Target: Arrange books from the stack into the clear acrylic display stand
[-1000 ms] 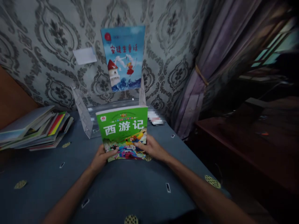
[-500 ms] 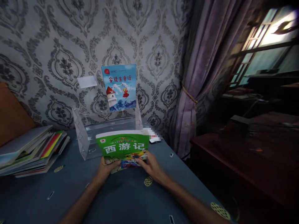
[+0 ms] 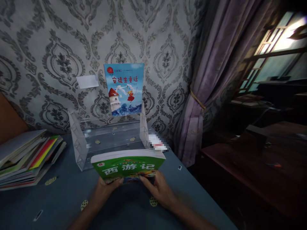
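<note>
Between both hands is a green book with large white characters, its white page edge tipped toward me. My left hand grips its lower left corner, thumb on the front cover. My right hand grips the lower right side, thumb also on the cover; the other fingers are mostly hidden behind it. Just beyond the book stands a clear stepped rack. A blue picture book with red characters is propped upright at the rack's back, near its right side.
A pile of books and magazines lies on the left of the blue-covered table. A pale card shows above the rack. Behind are the patterned wall and a tied purple curtain. To the right is a dark red table.
The green book has come lower and nearer to me, and its top edge now tilts toward me, showing more pages. Both hands keep their hold. The view has shifted slightly.
</note>
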The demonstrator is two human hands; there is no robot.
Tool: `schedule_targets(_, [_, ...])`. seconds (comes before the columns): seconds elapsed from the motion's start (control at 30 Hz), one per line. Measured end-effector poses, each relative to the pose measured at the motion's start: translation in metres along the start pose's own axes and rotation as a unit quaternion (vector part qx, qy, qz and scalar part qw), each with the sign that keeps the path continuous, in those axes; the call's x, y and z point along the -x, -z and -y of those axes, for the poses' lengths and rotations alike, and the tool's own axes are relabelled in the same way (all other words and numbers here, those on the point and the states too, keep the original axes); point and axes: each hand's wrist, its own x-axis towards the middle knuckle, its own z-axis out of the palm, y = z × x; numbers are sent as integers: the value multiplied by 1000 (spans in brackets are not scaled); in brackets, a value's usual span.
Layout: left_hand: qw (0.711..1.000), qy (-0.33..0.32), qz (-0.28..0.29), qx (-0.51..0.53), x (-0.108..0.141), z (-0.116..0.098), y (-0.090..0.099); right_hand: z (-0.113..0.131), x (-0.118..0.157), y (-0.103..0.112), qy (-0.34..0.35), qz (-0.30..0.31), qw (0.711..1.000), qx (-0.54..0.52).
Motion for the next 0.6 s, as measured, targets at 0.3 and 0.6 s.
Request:
schedule_targets(0.3, [1000, 17, -20, 15, 2, -8, -5, -3, 7, 5, -17, 1, 1000, 3])
schedule_targets(0.6, [998, -9, -61, 8, 2, 0, -3, -6, 7, 1, -17, -54, 997, 61])
